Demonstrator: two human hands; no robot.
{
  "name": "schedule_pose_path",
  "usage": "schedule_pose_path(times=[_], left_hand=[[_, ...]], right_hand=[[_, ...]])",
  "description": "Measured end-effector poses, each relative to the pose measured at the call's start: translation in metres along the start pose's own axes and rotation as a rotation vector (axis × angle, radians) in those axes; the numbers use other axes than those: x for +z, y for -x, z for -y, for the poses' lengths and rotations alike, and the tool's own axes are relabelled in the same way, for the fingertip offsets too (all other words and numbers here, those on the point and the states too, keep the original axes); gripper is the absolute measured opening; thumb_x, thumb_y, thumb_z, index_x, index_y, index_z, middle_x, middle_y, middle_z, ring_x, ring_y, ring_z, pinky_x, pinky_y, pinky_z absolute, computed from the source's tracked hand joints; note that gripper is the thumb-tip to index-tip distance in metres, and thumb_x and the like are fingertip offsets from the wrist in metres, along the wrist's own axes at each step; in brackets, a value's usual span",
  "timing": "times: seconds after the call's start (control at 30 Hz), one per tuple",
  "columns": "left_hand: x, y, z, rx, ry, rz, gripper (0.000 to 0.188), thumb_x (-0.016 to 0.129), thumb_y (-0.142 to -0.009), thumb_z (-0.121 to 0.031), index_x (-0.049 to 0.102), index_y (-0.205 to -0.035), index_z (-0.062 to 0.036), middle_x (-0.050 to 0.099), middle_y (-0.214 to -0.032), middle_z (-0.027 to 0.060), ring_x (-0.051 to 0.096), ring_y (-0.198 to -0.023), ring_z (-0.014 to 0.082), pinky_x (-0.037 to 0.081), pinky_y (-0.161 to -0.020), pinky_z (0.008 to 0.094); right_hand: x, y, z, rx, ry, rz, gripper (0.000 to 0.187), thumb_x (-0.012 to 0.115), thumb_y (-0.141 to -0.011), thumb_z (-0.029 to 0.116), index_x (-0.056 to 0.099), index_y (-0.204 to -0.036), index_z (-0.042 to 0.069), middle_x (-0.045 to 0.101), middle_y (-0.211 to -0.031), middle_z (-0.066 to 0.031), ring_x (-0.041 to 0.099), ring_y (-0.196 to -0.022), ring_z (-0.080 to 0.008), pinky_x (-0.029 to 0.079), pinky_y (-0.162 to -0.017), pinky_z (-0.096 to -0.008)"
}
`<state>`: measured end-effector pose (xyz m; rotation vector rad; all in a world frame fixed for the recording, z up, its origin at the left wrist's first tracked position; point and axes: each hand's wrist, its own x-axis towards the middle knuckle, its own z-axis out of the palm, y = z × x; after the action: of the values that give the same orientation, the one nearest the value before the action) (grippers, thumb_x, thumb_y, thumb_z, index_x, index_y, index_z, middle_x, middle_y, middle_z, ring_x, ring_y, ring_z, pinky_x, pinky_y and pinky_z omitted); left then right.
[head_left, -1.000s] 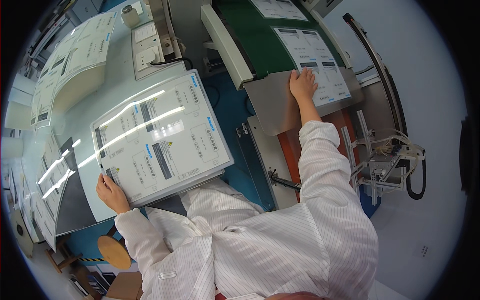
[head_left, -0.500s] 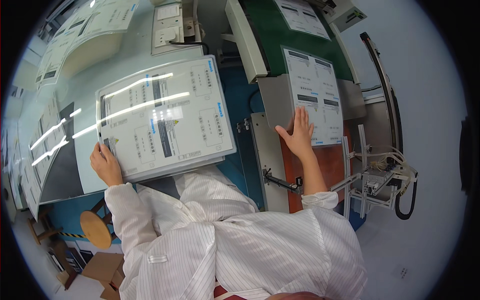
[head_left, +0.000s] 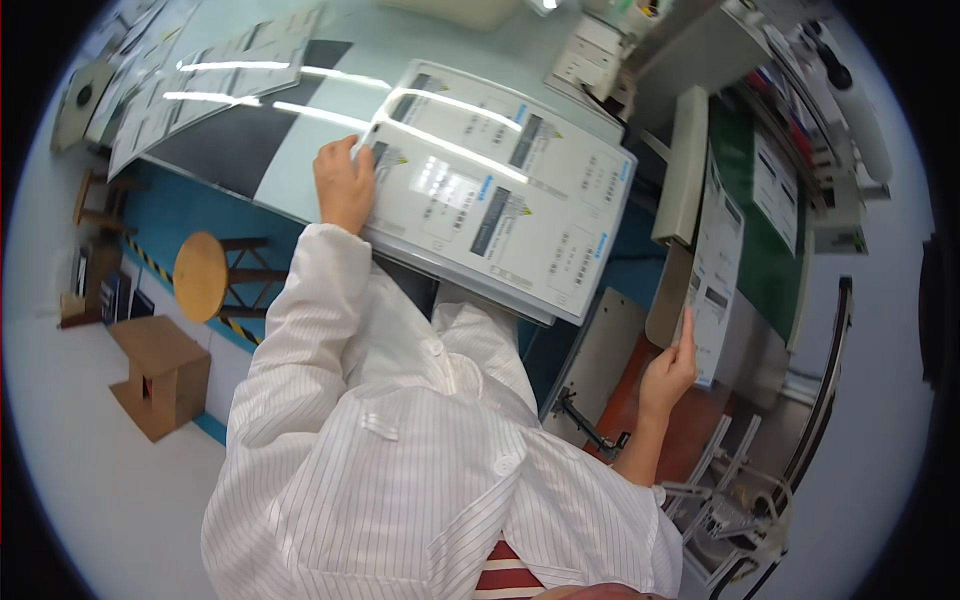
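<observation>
Lying on the desk in the head view, a sheet stack is touched at its left edge by the left hand, while a printed sheet at the green conveyor is met at its left edge by the right hand. Whether either hand's fingers are clamped cannot be told. On the floor, a cardboard box is seen, its contents unclear.

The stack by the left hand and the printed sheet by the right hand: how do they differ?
The stack shows layered edges; the printed sheet looks like a single layer.
The stack lies at the edge of the glossy table; the printed sheet is over the green conveyor side.
The stack looks broad from here; the printed sheet looks narrow.
Both are pale with dark printed blocks.
</observation>
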<state>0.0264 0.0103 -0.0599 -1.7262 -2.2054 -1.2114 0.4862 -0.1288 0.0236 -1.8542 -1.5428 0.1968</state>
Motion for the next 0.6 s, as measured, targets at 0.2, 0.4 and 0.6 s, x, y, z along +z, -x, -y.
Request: schedule_pose_path(times=[0.2,0.4,0.6], left_hand=[[-0.047,-0.024,-0.042,-0.517,0.839,0.319,0.038,0.048,-0.099,-0.030,0.062,-0.115,0.0016,0.065,-0.107,0.0150,0.062,-0.094,0.0225,0.050,-0.086,0.0339],[-0.078,-0.021,-0.009,-0.849,1.118,0.659,0.041,0.059,-0.095,-0.026,0.059,-0.120,0.0062,0.065,-0.105,0.0134,0.063,-0.091,0.0166,0.053,-0.083,0.0286],[-0.081,-0.006,-0.002,-0.776,0.687,0.573,0.029,0.062,-0.091,-0.014,0.063,-0.116,-0.0005,0.065,-0.095,0.0066,0.059,-0.074,0.0128,0.051,-0.068,0.0216]], right_hand=[[0.048,0.006,0.074,-0.743,-0.043,0.245,0.046,0.044,-0.077,-0.013,0.062,-0.118,-0.001,0.061,-0.124,-0.0182,0.057,-0.118,-0.0328,0.042,-0.103,-0.0461],[0.084,0.011,0.082,-0.876,-0.059,0.379,0.036,0.054,-0.081,-0.003,0.068,-0.112,0.009,0.064,-0.121,-0.0085,0.058,-0.115,-0.0315,0.043,-0.101,-0.0475],[0.094,0.010,0.075,-0.806,0.008,0.418,0.046,0.055,-0.079,-0.008,0.065,-0.119,0.013,0.059,-0.129,-0.0091,0.053,-0.122,-0.0312,0.038,-0.104,-0.0509]])
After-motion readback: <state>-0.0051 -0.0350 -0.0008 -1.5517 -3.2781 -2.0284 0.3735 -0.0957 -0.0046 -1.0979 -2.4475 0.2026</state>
